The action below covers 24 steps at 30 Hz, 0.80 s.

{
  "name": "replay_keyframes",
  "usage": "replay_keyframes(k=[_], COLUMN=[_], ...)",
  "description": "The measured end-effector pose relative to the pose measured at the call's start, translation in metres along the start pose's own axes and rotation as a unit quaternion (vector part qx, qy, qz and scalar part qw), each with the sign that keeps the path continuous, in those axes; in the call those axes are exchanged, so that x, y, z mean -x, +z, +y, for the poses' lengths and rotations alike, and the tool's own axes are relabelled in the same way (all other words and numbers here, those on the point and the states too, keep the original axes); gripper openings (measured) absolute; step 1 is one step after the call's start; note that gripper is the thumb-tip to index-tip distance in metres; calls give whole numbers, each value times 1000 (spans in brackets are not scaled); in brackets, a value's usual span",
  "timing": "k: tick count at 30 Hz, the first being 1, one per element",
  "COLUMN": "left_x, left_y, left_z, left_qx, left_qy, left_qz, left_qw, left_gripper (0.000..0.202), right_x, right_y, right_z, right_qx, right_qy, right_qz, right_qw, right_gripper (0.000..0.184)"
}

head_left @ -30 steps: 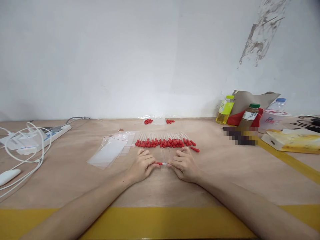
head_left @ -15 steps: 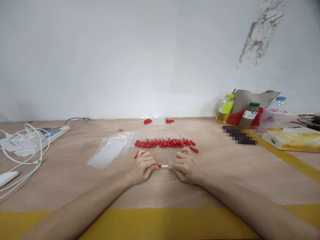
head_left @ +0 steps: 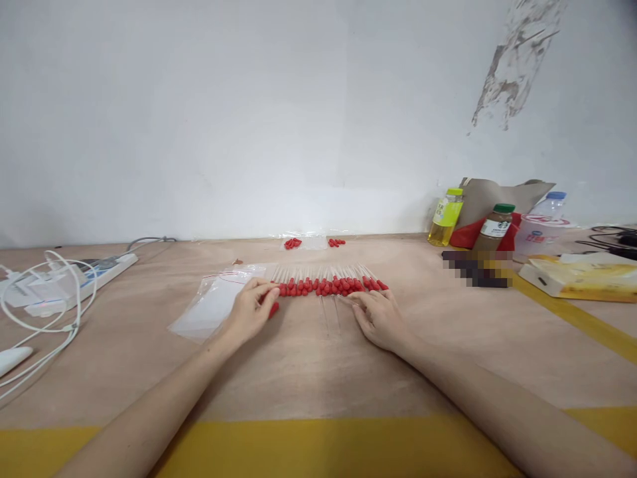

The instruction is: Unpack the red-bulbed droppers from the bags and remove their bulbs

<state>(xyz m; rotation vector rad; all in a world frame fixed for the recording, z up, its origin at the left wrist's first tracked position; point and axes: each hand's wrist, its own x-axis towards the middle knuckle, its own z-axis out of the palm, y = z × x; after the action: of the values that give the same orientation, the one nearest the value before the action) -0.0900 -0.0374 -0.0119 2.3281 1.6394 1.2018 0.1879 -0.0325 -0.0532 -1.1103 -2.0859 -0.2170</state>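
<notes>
My left hand (head_left: 252, 309) is at the left end of a row of droppers with red rubber bulbs (head_left: 343, 287). Its thumb and fingers curl toward each other, and whatever lies between them is hidden. Right beside the thumb shows a red rubber bulb (head_left: 274, 310). My right hand (head_left: 377, 318) is bent below the row's right end, with a clear thin glass tube (head_left: 347, 301) sticking out leftward from its fingertips. Between the hands, two bare glass tubes (head_left: 326, 315) lie on the table.
Clear plastic bags (head_left: 209, 302) lie left of the row. Small bags of red bulbs (head_left: 292, 243) rest by the wall. A power strip (head_left: 112, 269) with white cables is far left. Bottles (head_left: 445, 219), a pixelated dark item and a yellow tissue pack (head_left: 582, 277) occupy the right.
Both hands held a red-bulbed glass tube between them in front of the row. Now they are apart: the left has moved up and left, the right slightly up and right.
</notes>
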Motion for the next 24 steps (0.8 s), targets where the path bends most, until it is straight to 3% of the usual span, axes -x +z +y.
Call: replay_keyframes(k=[4,8,16,24], left_x=[-7,-5,-2,-2], left_y=[-19,-21,-12,-13], left_z=[-28,-43,-39,-23], left_qx=[-45,-48,-42,-106], left_qy=[-130,-186,-173,-117], left_qz=[-60,-114,-142,-42], left_qw=[989,975,974,987], left_gripper=[35,36,38,30], right_x=[-1,-4,-4,-6], right_y=[3,8,10,3], right_z=[-1,-1,-10,-17], right_qx=[35,72,33,-3], right_qy=[2,-16,-47,-56], right_qz=[0,8,-9,-48], right_qw=[999,997,998,997], right_gripper=[9,11,18,41])
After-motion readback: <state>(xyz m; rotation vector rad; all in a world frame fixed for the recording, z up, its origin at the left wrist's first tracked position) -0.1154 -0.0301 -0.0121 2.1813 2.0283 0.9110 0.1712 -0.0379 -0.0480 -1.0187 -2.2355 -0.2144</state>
